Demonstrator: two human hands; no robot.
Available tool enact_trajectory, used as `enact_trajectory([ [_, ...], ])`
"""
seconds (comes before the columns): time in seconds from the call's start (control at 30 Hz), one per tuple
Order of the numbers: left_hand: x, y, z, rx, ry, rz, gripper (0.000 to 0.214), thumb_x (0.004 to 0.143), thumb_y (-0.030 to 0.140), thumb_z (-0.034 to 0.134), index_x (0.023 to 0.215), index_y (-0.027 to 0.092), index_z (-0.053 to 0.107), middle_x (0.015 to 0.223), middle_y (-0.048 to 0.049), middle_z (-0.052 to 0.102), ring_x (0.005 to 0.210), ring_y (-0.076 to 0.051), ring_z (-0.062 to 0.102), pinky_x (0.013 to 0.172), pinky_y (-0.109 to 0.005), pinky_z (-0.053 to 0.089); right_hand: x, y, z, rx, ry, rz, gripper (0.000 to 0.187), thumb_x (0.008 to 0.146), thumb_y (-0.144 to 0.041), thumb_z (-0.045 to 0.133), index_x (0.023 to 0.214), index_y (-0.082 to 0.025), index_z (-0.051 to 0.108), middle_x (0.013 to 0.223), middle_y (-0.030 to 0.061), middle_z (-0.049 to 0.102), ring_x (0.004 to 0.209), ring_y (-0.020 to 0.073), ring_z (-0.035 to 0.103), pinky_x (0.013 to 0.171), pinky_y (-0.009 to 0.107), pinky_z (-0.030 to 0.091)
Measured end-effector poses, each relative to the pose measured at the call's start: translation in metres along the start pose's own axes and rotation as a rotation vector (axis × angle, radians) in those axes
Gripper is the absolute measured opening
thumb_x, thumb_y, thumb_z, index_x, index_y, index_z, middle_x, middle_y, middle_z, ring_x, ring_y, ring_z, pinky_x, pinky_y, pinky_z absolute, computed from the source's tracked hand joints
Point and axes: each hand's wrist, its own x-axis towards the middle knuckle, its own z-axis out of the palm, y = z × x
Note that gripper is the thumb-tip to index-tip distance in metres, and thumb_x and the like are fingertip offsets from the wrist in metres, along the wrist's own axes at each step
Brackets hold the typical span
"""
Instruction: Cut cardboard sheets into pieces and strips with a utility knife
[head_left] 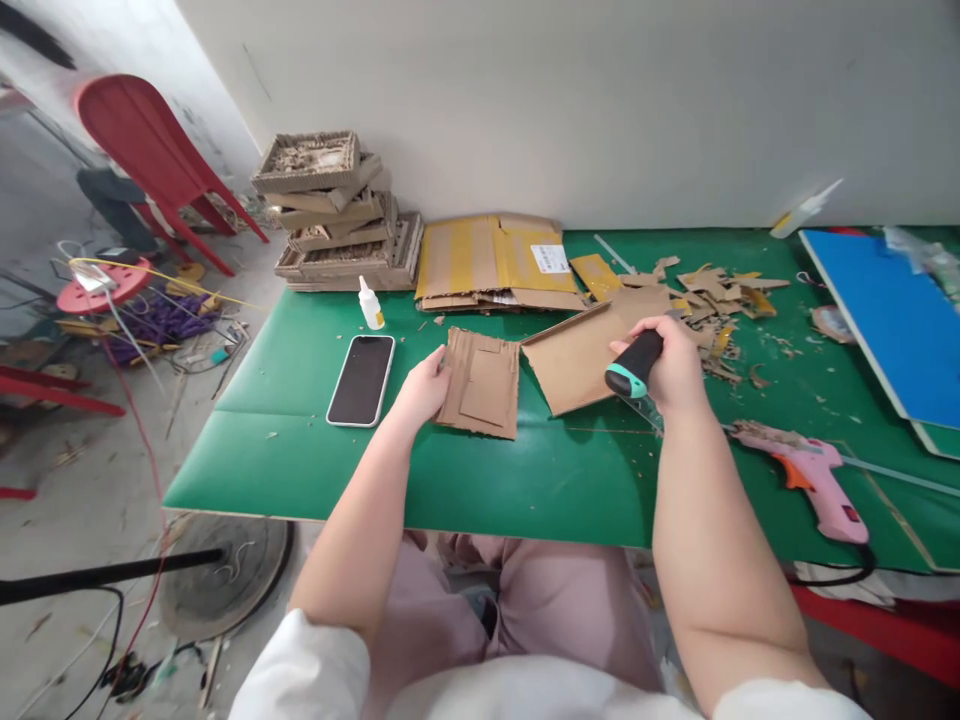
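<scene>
My left hand (pixel 426 385) pinches the left edge of a small cardboard panel (pixel 487 385), which lies on the green table with a rectangular piece on its face. In my right hand (pixel 673 362) is a utility knife with a black and teal handle (pixel 636 362); its blade end is mostly hidden by my fingers. Under that hand, a larger cardboard sheet (pixel 574 355) with a folded-up edge lies tilted beside the small panel. A clear strip (pixel 643 410) shows partly below the handle.
A phone (pixel 361 380) and a glue bottle (pixel 370 305) lie left. Behind are stacked cardboard trays (pixel 322 160) and a taped flattened box (pixel 487 255). Cardboard scraps (pixel 724 300), a pink glue gun (pixel 825 480) and a blue board (pixel 892 320) occupy the right.
</scene>
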Motion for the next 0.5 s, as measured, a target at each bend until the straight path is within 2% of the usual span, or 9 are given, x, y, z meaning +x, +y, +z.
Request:
enact_trajectory([
  [0.1, -0.005, 0.001, -0.001, 0.141, 0.018, 0.009, 0.067, 0.079, 0.028, 0.061, 0.140, 0.012, 0.039, 0.126, -0.0164, 0.053, 0.119, -0.030, 0.050, 0.103, -0.042, 0.034, -0.001, -0.001, 0.000, -0.188, -0.008, 0.075, 0.030, 0.062, -0.046, 0.068, 0.077, -0.024, 0.055, 0.065, -0.0033, 0.052, 0.059, 0.0142, 0.049, 0.060, 0.028, 0.038],
  [0.23, -0.016, 0.011, 0.001, 0.401, -0.039, 0.045, 0.081, 0.077, 0.039, 0.065, 0.146, 0.020, 0.026, 0.130, -0.0152, 0.045, 0.116, -0.030, 0.052, 0.096, -0.041, 0.042, -0.005, -0.009, 0.003, -0.398, 0.045, 0.123, 0.028, 0.070, -0.050, 0.059, 0.083, -0.025, 0.056, 0.065, -0.0010, 0.052, 0.062, 0.0186, 0.051, 0.063, 0.032, 0.039],
  [0.37, -0.016, 0.014, 0.002, 0.448, -0.057, 0.044, 0.078, 0.080, 0.035, 0.063, 0.146, 0.020, 0.025, 0.125, -0.0144, 0.047, 0.114, -0.027, 0.054, 0.093, -0.036, 0.045, -0.009, -0.015, 0.004, -0.301, 0.138, 0.010, 0.030, 0.073, -0.051, 0.057, 0.087, -0.025, 0.055, 0.079, 0.0020, 0.060, 0.074, 0.0207, 0.058, 0.071, 0.033, 0.043],
  [0.5, -0.014, 0.012, 0.005, 0.533, 0.013, 0.071, 0.071, 0.082, 0.034, 0.061, 0.144, 0.018, 0.031, 0.124, -0.0160, 0.050, 0.115, -0.028, 0.053, 0.096, -0.039, 0.043, -0.010, -0.015, 0.002, -0.111, 0.116, -0.077, 0.028, 0.072, -0.047, 0.061, 0.088, -0.025, 0.054, 0.088, 0.0017, 0.065, 0.077, 0.0182, 0.062, 0.078, 0.034, 0.047],
])
